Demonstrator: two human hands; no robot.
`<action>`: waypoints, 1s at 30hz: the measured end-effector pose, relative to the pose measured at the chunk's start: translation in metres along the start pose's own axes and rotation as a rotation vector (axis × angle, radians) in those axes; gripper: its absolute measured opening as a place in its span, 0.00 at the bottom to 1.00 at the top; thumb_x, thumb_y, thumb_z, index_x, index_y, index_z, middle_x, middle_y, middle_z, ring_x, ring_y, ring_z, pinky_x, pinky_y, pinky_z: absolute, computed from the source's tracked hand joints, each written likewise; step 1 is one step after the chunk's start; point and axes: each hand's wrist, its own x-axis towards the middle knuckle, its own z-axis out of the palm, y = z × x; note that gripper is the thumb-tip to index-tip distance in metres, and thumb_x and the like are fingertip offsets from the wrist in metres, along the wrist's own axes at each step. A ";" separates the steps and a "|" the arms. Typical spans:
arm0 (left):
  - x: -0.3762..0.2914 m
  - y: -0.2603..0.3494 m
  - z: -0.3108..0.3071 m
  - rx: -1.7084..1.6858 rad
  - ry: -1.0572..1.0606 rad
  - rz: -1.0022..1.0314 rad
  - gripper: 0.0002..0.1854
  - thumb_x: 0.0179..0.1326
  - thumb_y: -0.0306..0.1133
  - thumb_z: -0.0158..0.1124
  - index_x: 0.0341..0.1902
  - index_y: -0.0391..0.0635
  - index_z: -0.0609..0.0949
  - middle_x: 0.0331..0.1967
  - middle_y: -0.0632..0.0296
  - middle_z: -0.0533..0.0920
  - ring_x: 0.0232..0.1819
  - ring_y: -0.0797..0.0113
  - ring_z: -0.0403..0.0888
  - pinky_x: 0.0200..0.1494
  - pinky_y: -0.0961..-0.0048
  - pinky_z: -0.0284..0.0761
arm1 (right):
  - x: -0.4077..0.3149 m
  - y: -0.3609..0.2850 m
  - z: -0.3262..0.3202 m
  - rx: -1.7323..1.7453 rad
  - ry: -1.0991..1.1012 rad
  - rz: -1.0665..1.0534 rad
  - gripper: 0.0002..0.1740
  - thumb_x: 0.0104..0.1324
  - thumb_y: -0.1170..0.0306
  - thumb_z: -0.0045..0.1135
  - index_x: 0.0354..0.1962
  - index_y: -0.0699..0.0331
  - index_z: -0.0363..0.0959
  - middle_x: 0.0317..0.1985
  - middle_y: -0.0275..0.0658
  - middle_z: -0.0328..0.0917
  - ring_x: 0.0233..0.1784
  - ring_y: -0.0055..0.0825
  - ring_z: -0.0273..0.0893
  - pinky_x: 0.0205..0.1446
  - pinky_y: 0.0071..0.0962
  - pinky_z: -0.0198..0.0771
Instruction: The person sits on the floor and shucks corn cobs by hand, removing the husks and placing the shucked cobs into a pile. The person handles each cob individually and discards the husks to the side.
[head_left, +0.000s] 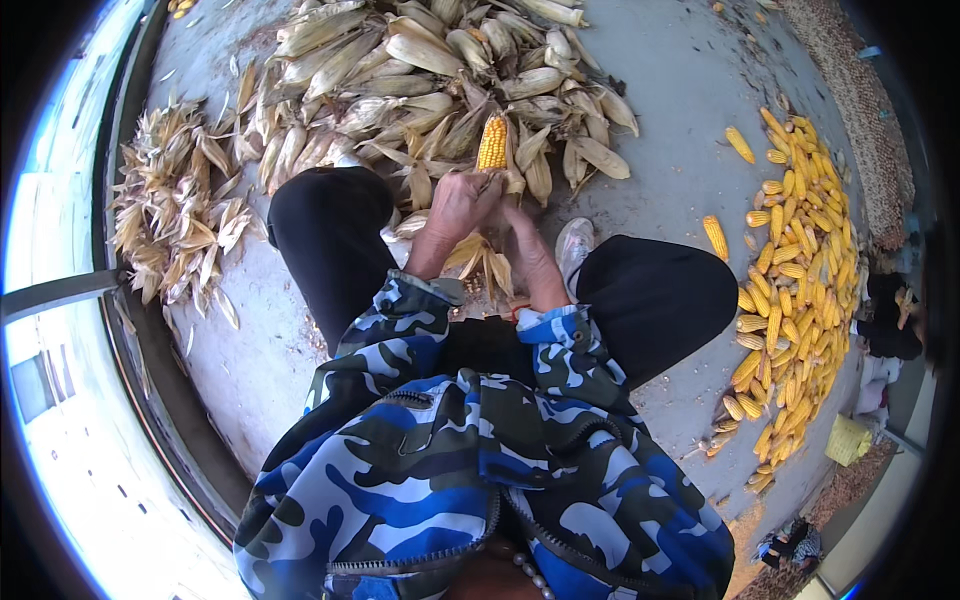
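Note:
Both my hands meet in front of me around the lower part of an ear of corn (493, 142). Its yellow kernels show bare at the upper end, with dry husk pulled down along its right side. My left hand (461, 199) is closed on the ear and husk near its base. Just right of it, my right hand (517, 217) grips the husk and base from below; its fingers are partly hidden. Loose dry husk (480, 259) lies below my hands. Beyond the ear spreads a heap of unhusked corn ears (405, 97).
A pile of stripped husks (180, 202) lies at the left by a dark ledge (172, 390). Many husked yellow ears (802, 300) are heaped on the concrete floor at the right. A yellow-green bag (849, 440) stands beyond them. Another person (889, 319) is at the right edge.

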 end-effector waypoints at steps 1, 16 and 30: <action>0.000 0.005 -0.007 -0.056 -0.041 -0.108 0.13 0.63 0.37 0.63 0.40 0.38 0.85 0.21 0.43 0.78 0.21 0.50 0.79 0.26 0.64 0.73 | 0.001 -0.013 0.003 0.060 0.000 0.080 0.37 0.63 0.47 0.60 0.62 0.60 0.65 0.56 0.36 0.74 0.55 0.29 0.74 0.57 0.32 0.69; -0.012 0.011 0.010 -0.184 -0.174 0.225 0.07 0.53 0.28 0.65 0.27 0.37 0.80 0.29 0.53 0.76 0.33 0.55 0.77 0.37 0.66 0.72 | 0.074 -0.031 -0.035 -0.465 -0.155 0.207 0.30 0.62 0.48 0.63 0.49 0.64 0.75 0.44 0.34 0.78 0.43 0.22 0.76 0.44 0.23 0.72; 0.008 0.026 0.019 -0.795 0.022 -0.431 0.22 0.65 0.36 0.63 0.15 0.44 0.72 0.14 0.72 0.69 0.19 0.84 0.62 0.24 0.81 0.57 | 0.081 -0.040 0.000 -0.271 0.391 -0.145 0.26 0.58 0.53 0.69 0.39 0.68 0.76 0.32 0.35 0.78 0.28 0.23 0.75 0.30 0.26 0.71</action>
